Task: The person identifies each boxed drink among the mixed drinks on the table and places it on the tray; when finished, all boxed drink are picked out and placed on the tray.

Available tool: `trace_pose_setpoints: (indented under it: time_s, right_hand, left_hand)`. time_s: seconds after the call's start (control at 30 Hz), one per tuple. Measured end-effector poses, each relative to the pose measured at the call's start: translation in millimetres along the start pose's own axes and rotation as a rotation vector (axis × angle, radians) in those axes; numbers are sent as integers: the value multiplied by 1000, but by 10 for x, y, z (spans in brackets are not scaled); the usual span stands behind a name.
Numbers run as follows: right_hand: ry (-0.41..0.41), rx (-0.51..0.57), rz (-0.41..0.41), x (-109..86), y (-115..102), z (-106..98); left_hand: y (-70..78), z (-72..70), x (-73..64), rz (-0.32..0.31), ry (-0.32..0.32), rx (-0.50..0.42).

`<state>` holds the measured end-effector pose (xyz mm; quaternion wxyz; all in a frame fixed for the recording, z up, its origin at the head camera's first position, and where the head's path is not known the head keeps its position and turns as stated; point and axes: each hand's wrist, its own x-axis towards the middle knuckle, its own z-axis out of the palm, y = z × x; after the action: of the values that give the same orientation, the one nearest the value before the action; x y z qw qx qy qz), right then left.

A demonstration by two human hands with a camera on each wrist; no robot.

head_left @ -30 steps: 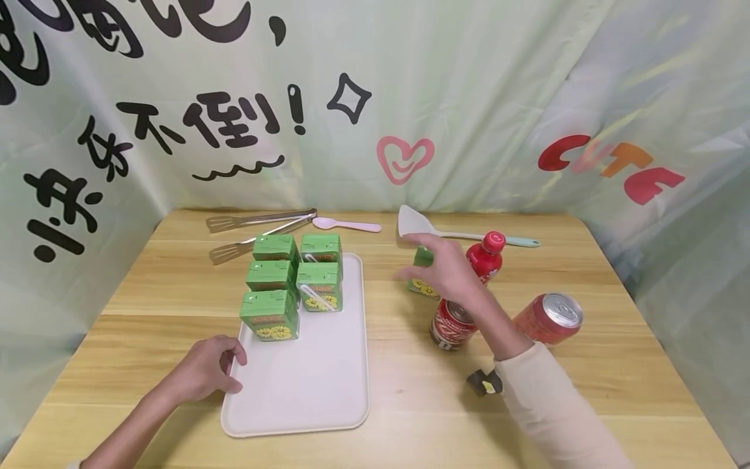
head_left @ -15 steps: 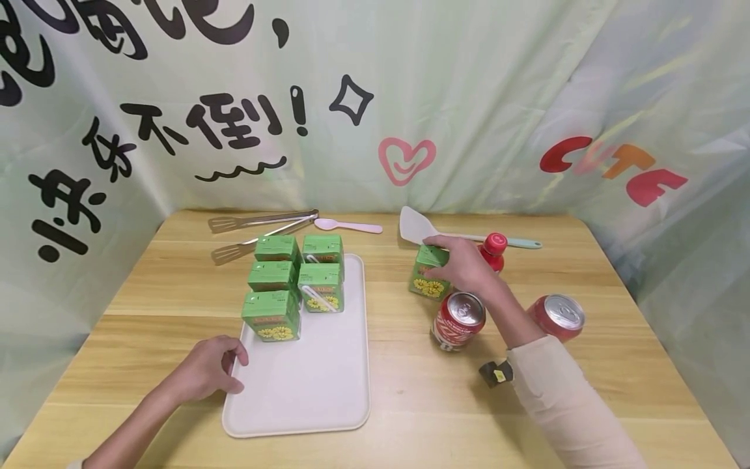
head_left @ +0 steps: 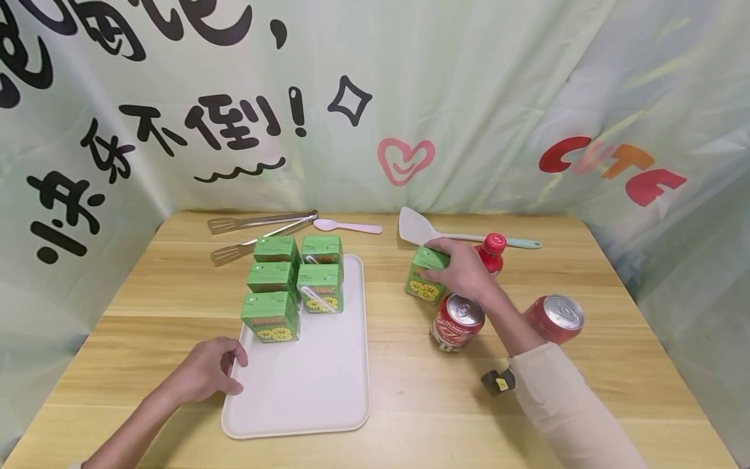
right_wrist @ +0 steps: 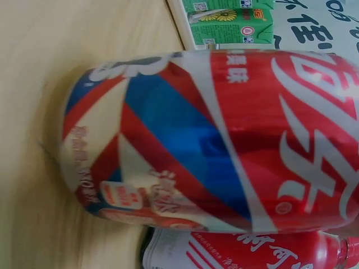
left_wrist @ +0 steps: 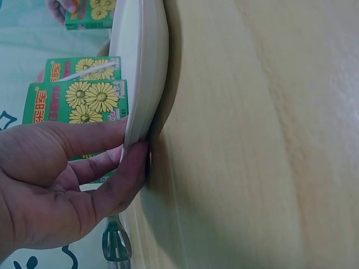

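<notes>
My left hand (head_left: 202, 371) pinches the left rim of a pale tray (head_left: 305, 397); in the left wrist view its fingers and thumb meet around the tray's edge (left_wrist: 147, 78). On the tray's far part, several green drink cartons (head_left: 269, 320) with yellow flowers stand in two columns. To the tray's right, my right hand (head_left: 467, 272) grips another green drink carton (head_left: 423, 286) by its sides, thumb on the near side. Just below that hand stands a red soda can (head_left: 454, 331), which fills most of the right wrist view and hides the hand there.
A red-capped bottle (head_left: 494, 247) stands behind the right hand, and another red can (head_left: 562, 316) to the right of its forearm. Along the back lie metal tongs (head_left: 275, 225), a pink spoon (head_left: 351, 226) and a spatula (head_left: 418, 225). A cloth backdrop (head_left: 469, 130) closes off the table's far edge.
My right hand has come down onto the lone carton and taken hold of it, and the carton has shifted slightly left. My left hand stays at the tray rim.
</notes>
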<state>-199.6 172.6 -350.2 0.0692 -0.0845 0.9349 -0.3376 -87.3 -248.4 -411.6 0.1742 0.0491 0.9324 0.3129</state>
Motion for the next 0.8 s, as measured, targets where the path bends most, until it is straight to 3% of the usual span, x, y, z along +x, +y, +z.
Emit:
trace_pose_setpoints:
  time_s: [0.23, 0.47, 0.8]
  right_hand:
    - [-39, 60, 30, -3, 22, -11]
    - [-49, 52, 36, 3, 10, -21]
    - [-18, 23, -31, 5, -44, -2]
  left_hand:
    - [-10, 4, -4, 7, 2, -2]
    - [-5, 9, -5, -6, -1, -8]
    - [10, 7, -17, 7, 5, -9]
